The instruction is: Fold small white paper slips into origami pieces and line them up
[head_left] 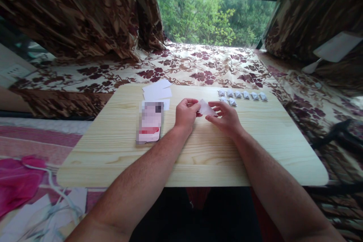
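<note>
Between my hands, a little above the wooden table (215, 155), is a small white sheet of paper folded to a triangle (207, 108). My left hand (186, 112) pinches its left corner between thumb and fingers. At its right side, my right hand (225, 116) has curved fingers and thumb against the right edge and lower corner. Beyond my right hand stand several small folded white paper pieces (246, 95) in two rows. Flat white paper sheets (157, 91) lie in a loose pile at the far left of the table.
A smartphone (150, 123), partly pixelated, lies left of my left hand. Behind the table is a ledge with flowered cloth (198, 64) under a window. A white lamp (337, 47) stands at right. White cables (52, 177) and a pink cloth (19, 181) lie at lower left.
</note>
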